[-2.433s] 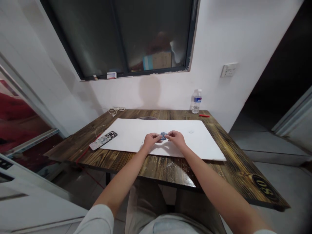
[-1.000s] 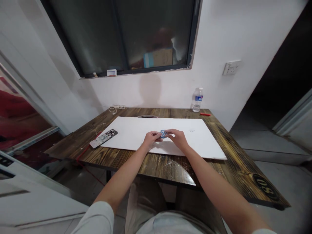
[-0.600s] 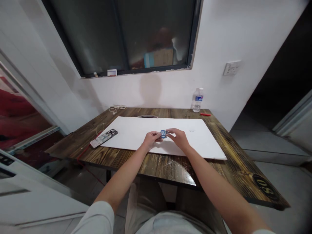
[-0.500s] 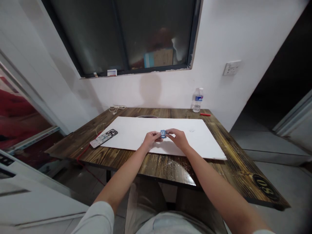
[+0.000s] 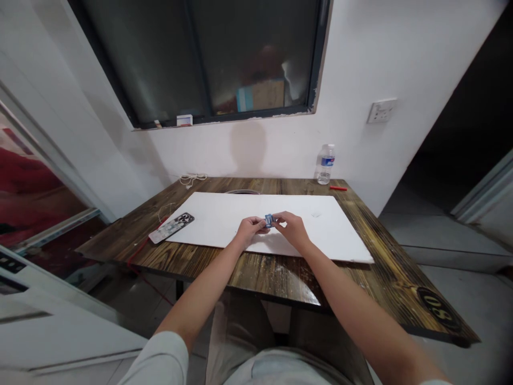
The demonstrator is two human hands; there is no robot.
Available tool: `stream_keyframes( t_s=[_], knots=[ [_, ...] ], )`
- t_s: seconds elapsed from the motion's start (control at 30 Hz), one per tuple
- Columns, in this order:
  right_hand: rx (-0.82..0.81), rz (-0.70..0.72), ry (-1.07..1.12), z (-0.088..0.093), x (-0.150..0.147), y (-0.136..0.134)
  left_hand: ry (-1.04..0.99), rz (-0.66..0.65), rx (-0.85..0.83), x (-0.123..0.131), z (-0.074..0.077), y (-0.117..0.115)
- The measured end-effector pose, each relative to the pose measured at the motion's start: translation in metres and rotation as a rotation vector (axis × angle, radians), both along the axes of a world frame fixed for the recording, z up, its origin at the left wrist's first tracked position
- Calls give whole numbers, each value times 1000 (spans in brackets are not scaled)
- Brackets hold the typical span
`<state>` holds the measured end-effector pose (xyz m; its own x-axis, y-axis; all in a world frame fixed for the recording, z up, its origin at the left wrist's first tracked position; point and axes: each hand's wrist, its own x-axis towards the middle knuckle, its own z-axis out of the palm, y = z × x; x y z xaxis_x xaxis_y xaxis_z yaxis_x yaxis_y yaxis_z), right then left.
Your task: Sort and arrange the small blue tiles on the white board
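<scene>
A small blue piece with paler markings (image 5: 269, 220) is held up between my two hands, a little above the white board (image 5: 216, 214); its exact kind is too small to make out. My left hand (image 5: 249, 231) pinches its left side between thumb and fingers. At its right edge, the thumb and fingertips of my right hand (image 5: 292, 225) close on it. Both forearms reach in over the table's near edge, and a soft shadow falls on the board under the hands.
A phone in a patterned case (image 5: 171, 228) lies across the board's left edge. At the back stand a water bottle (image 5: 326, 164) and, beside it, a red pen-like stick (image 5: 338, 188). A pale coiled cord (image 5: 192, 178) rests at the back left of the wooden table (image 5: 401, 278).
The blue piece looks slightly turned, and my right fingers have shifted a little on its right edge. Both hands stay over the same part of the board.
</scene>
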<state>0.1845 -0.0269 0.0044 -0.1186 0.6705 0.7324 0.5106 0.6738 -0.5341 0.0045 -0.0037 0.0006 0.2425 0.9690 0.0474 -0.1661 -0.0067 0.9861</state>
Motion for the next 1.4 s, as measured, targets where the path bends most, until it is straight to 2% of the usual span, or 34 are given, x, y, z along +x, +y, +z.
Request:
stream_keyframes(
  t_s=[0.4, 0.53, 0.63, 1.07, 1.4],
  knots=[
    [34, 54, -13, 3, -1, -2, 31, 36, 0, 1, 6, -3],
    [10, -49, 43, 3, -5, -5, 7, 73, 23, 1, 7, -4],
    [-35, -140, 83, 1, -10, -8, -8, 101, 46, 0, 8, -4],
    [-332, -187, 274, -14, -21, -3, -1, 122, 73, 4, 7, -6],
    [-443, -57, 389, -23, -23, 8, 16, 124, 74, 3, 5, -4]
  ],
)
